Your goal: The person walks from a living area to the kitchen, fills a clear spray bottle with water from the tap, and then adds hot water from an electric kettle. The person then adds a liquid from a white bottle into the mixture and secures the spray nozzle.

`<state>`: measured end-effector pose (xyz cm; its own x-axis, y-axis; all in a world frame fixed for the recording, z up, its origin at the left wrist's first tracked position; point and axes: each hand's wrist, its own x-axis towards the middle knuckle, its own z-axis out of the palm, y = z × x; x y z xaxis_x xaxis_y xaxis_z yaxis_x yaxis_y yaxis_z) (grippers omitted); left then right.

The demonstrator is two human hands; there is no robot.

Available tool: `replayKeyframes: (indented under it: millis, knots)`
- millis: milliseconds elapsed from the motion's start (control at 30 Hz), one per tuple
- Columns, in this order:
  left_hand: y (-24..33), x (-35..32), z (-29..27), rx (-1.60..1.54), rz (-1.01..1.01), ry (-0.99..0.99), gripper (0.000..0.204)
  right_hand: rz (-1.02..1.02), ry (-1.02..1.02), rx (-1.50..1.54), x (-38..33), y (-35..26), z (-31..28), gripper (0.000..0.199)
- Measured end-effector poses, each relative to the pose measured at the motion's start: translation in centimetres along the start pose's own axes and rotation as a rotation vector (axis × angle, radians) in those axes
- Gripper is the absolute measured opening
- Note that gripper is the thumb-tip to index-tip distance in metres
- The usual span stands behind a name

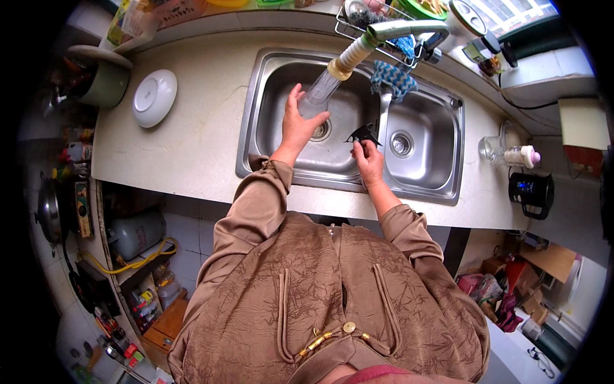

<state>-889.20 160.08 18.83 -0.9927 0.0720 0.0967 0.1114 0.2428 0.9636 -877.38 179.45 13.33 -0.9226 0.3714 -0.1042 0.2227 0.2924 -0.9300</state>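
Note:
My left hand (297, 128) is over the large left sink basin (268, 137), its thumb and fingers spread apart. Close to those fingers, a clear column (323, 88) comes down from the end of the tap hose (350, 57); I cannot tell whether it is running water or clear plastic. Near the divider between the basins, my right hand (368, 160) pinches a small black piece (363, 134) with pointed corners. What that piece is does not show clearly. The tap (409, 28) arches over from the back right.
A white plate (155, 98) lies on the counter at left, near a green pot (105, 83). A blue-and-white cloth (393, 79) hangs at the smaller right basin (425, 125). On the right stand a glass jar (491, 149), a pink-capped bottle (521, 156) and a black kettle (531, 194).

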Motion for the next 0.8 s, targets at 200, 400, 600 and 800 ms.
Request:
replayKeyframes:
  millis: [200,400,600,800]
  knots:
    - [-0.15,0.01,0.01,0.007,0.007,0.006,0.095,-0.006,0.001,0.001,-0.01,0.03,0.03,0.026]
    - [0.37,0.05,0.13,0.026,0.013,0.007,0.094,-0.02,0.004,-0.021,-0.04,0.03,0.0,0.025]
    - [0.26,0.14,0.28,0.011,0.023,0.001,0.094,-0.018,0.005,-0.014,0.0,0.31,0.03,0.024]
    - [-0.15,0.21,0.49,-0.02,0.011,-0.005,0.094,-0.018,0.006,-0.004,-0.11,0.06,0.05,0.025]
